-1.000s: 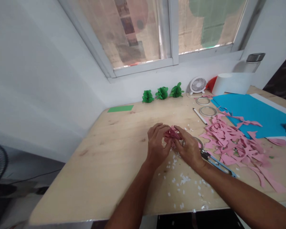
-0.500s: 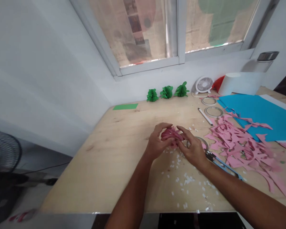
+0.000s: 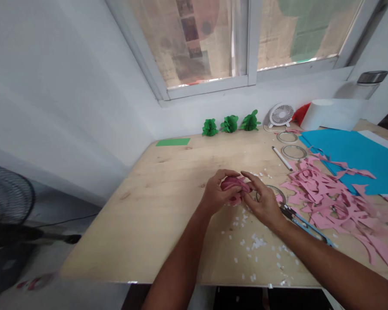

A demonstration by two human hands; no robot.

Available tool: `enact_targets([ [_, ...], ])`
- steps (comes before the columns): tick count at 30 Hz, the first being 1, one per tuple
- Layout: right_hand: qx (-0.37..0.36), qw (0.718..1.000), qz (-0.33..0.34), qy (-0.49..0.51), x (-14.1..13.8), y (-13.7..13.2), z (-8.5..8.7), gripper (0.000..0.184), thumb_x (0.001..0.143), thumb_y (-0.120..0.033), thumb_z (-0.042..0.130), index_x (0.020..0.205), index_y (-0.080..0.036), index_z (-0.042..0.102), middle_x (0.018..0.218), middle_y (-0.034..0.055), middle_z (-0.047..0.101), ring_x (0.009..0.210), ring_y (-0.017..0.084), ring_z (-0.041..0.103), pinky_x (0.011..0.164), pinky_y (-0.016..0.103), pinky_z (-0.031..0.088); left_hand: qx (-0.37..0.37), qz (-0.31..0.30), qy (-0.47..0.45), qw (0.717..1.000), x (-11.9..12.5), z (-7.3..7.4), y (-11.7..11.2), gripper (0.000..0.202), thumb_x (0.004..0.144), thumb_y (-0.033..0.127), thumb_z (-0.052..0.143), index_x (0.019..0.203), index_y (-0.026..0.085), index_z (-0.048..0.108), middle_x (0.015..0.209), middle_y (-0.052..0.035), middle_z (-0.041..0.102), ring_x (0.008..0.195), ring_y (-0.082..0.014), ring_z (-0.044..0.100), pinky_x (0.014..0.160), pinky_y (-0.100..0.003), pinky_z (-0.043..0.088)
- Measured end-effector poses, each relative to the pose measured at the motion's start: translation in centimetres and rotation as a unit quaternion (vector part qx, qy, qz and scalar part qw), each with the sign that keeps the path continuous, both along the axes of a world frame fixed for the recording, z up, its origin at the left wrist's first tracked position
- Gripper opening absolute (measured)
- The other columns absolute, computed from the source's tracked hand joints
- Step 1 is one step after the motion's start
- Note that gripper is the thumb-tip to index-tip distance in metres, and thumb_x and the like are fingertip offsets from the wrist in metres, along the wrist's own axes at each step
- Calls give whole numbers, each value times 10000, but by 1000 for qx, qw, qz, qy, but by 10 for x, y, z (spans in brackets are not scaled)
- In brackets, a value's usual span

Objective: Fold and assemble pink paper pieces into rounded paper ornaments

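Note:
Above the wooden table, a layered pink paper piece (image 3: 233, 185) is held between my two hands. My left hand (image 3: 215, 193) wraps round its left side, thumb across the front and fingers behind. On the right side, my right hand (image 3: 264, 203) pinches the layers with thumb and fingertips. The fingers partly cover the piece, so its full shape is hidden. Small white paper bits (image 3: 257, 242) lie scattered below the hands. Close to my right hand are a tape roll (image 3: 280, 191) and a blue and black cutting tool (image 3: 310, 226), partly covered by my forearm.
A heap of pink paper scraps (image 3: 333, 189) spreads at right, beside blue sheets (image 3: 358, 155). Behind lie a white pen (image 3: 282, 158) and tape rolls (image 3: 294, 152). Three green paper ornaments (image 3: 229, 124), a small white fan (image 3: 281, 114) and a green strip (image 3: 173, 142) sit along the wall.
The view has shifted slightly. My fingers have moved a little on the pink paper piece, and its layers look pressed closer together. Both hands still hold it.

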State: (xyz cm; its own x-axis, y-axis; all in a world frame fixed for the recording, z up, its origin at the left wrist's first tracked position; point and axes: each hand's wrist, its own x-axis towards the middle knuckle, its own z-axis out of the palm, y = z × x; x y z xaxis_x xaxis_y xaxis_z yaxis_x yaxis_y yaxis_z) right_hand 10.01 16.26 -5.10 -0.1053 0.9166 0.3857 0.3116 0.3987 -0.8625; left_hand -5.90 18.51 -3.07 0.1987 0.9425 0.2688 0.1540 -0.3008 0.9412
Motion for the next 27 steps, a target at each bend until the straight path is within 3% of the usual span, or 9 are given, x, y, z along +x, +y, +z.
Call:
enact_targets([
  [8, -25, 999, 23, 0, 1, -1, 2, 506, 806, -222, 524, 1305, -198, 446, 880, 43, 674, 796, 173, 631, 739, 289, 491, -63, -15, -54, 996, 1, 1, 1, 316, 616, 280, 755, 884, 155, 645, 827, -36, 657, 740, -145, 611, 672, -241, 492],
  [16, -27, 998, 62, -9, 3, -3, 4, 464, 861, -277, 480, 1315, -194, 428, 868, 46, 673, 864, 197, 638, 754, 301, 494, -129, -69, -113, 983, 0, 6, -1, 216, 617, 249, 765, 768, 139, 656, 747, -16, 654, 676, -114, 600, 643, -224, 479],
  [19, -14, 998, 67, 0, 3, -3, 3, 433, 886, -296, 450, 1307, -199, 436, 945, 54, 672, 847, 176, 636, 764, 289, 488, -152, -76, -125, 978, -1, 8, -2, 226, 606, 252, 773, 764, 134, 662, 723, -9, 650, 645, -104, 596, 631, -220, 479],
  [24, -17, 998, 59, -9, 2, -3, 5, 417, 898, -311, 423, 1297, -195, 453, 811, 28, 658, 789, 170, 634, 735, 276, 488, -181, -76, -133, 972, -2, 7, -2, 225, 615, 265, 767, 775, 139, 671, 701, -2, 644, 589, -91, 592, 611, -228, 486],
  [27, -23, 998, 60, -12, 3, -4, 6, 426, 893, -306, 428, 1305, -198, 447, 836, 34, 670, 798, 176, 635, 732, 282, 490, -190, -68, -129, 971, 0, 8, -2, 226, 606, 272, 769, 760, 138, 673, 678, -3, 643, 572, -96, 590, 602, -237, 487],
])
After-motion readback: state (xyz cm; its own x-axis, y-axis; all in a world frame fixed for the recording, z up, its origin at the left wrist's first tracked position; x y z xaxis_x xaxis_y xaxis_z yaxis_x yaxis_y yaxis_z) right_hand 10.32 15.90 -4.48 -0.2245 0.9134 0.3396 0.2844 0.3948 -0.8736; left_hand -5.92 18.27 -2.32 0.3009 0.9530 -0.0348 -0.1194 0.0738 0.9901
